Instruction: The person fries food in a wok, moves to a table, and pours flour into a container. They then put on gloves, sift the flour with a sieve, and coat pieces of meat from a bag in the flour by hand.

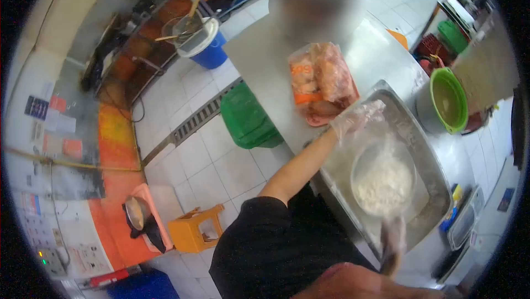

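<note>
My left hand (361, 115), in a clear plastic glove, reaches over the far side of a deep metal tray (428, 150). Its fingers look stretched out, and I see nothing in them. White, floury pieces (385, 186) fill a round sieve or bowl (408, 161) in the tray; motion blurs its edges. My right hand (393, 235), also gloved, is closed at the near edge of this vessel. Pale powder coats the tray's floor. Beside my left hand, a clear bag of raw meat (326, 81) with orange print lies on the metal table (256, 42).
A green-rimmed bucket (450, 100) stands right of the tray. At the table's far end is a large round vessel (317, 3), blurred out. On the floor side are a blue bucket (207, 45), a green bin (248, 117) and a yellow stool (196, 230).
</note>
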Motion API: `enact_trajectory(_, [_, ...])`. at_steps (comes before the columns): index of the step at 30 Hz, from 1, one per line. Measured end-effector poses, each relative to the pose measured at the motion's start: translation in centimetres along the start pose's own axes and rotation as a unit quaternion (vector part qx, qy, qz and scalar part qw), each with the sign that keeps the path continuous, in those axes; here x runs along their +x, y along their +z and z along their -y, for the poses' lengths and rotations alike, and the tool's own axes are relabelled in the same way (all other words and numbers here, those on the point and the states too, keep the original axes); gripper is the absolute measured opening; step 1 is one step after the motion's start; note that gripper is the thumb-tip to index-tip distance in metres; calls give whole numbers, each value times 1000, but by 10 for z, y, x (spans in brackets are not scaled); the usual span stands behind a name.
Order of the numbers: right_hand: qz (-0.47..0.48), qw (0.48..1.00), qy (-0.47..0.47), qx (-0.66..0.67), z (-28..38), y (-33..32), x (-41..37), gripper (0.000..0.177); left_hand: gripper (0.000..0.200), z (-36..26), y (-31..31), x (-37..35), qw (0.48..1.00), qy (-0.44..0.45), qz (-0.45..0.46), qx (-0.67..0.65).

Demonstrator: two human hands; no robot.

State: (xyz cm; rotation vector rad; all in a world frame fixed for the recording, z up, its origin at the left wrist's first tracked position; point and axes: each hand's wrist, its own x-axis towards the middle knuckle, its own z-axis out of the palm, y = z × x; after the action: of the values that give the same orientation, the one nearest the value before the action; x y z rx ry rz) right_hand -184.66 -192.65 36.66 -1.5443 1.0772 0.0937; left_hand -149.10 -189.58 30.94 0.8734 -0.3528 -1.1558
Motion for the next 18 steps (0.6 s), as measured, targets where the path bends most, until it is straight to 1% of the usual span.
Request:
enact_trajectory(1, [-19, 994, 103, -39, 31, 10, 7, 37, 45, 4, 3, -1, 1000, -5, -7, 2])
enact_trajectory(2, [-32, 986, 155, -55, 33, 8, 5, 35, 45, 6, 2, -3, 1000, -3, -16, 9])
enact_trajectory(3, [-45, 975, 207, -70, 34, 6, 3, 33, 46, 6, -5, -3, 999, 10, 14, -28])
enact_trajectory(4, [-31, 996, 39, -76, 13, -5, -3, 40, 47, 7, -12, -2, 997, 21, 44, -65])
enact_trajectory(5, [-27, 996, 15, -85, 7, -10, -10, 45, 50, 16, -29, 11, 998, 20, 64, -3])
enact_trajectory(6, [-24, 995, -10, -94, 14, -11, -17, 50, 53, 19, -27, 16, 995, 11, 85, 46])
enact_trajectory(7, [-44, 996, 64, -48, 24, -1, -9, 51, 53, 26, -28, 16, 998, -1, 68, -5])
enact_trajectory(8, [-70, 988, 135, 0, 45, 13, -3, 51, 53, 17, -14, 6, 997, -17, 45, -60])
enact_trajectory(9, [-90, 984, 150, 39, 41, 14, -7, 50, 53, 14, -7, 1, 998, -34, 40, -34])
enact_trajectory(10, [-112, 977, 163, 79, 36, 15, -11, 49, 53, 11, -4, 4, 999, -39, 36, 3])
enact_trajectory(11, [-73, 994, 60, 61, 8, 0, -12, 56, 53, 14, -13, 9, 999, -32, 40, 1])
enact_trajectory(13, [24, 994, 62, -86, 28, -2, -8, 59, 54, 34, -34, 8, 989, 77, 80, -93])
enact_trajectory(14, [71, 984, 53, -157, 39, -4, -5, 60, 54, 21, -22, 6, 989, 72, 87, -98])
enact_trajectory(15, [121, 952, 105, -262, 35, -7, -4, 60, 52, 2, 4, -3, 996, -11, 26, -86])
enact_trajectory(16, [184, 901, 145, -365, 30, -10, -4, 59, 52, -6, 17, -9, 993, -83, -42, -72])
enact_trajectory(17, [80, 952, 142, -259, 5, -7, 2, 58, 52, 10, 4, 1, 993, -73, -43, -77])
enact_trajectory(18, [-7, 987, 48, -150, 2, -2, -1, 60, 52, 33, -25, 16, 998, -13, 25, -58])
